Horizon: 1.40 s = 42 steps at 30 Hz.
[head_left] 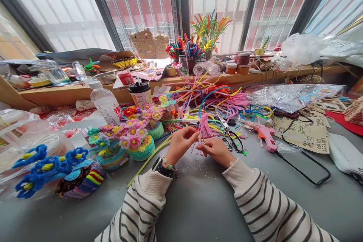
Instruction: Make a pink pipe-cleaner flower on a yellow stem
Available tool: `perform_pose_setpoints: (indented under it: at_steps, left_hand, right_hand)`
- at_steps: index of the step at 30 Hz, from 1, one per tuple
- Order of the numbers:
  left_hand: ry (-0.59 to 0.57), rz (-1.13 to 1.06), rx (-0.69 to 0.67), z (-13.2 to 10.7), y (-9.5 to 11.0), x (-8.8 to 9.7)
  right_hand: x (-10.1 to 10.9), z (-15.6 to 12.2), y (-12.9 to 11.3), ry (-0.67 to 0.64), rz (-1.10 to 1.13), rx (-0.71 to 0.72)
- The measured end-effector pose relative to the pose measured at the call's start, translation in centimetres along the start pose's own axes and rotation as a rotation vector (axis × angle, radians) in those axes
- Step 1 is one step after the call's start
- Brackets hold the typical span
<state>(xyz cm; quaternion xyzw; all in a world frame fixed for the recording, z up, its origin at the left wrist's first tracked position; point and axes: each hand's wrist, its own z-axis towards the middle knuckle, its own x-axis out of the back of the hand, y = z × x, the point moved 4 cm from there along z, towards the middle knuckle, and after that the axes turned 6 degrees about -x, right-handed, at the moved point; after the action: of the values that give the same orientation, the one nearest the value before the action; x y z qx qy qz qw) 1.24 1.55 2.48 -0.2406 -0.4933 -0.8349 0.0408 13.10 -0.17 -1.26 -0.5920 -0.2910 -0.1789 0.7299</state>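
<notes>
Over the middle of a grey table (198, 196), my left hand (180, 144) and my right hand (216, 150) both pinch a small bunch of pink pipe cleaner (204, 127) standing upright between them. Fingers of both hands are closed on its lower end. Both arms wear striped sleeves, and the left wrist carries a bead bracelet and a watch. Scissors (231, 133) lie just right of my right hand. A pink glue gun (266, 136) lies further right, its black cord trailing over the table.
Finished pipe-cleaner flower baskets (136, 138) stand to the left, blue flowers (42, 166) at far left. A heap of loose coloured pipe cleaners (215, 98) lies behind the hands. A plastic bottle (104, 102), a lidded cup (140, 93), jars and plastic bags crowd the window ledge.
</notes>
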Motion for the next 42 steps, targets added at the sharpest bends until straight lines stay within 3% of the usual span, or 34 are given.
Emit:
perform_pose_setpoints:
  at_steps: [9,25,42]
  left_hand:
    - [-0.026,-0.157,0.083,0.0,-0.6,-0.2]
    - [-0.238,-0.267,0.149,-0.1,-0.8,-0.7]
    - [-0.19,-0.228,0.098,0.0,-0.6,-0.6]
  right_hand:
    - [-0.4,-0.2,0.0,-0.063,0.04,0.002]
    - [0.0,-0.1,0.0,-0.016,-0.026,-0.024]
    - [0.1,-0.4,-0.9,-0.045,0.05,0.11]
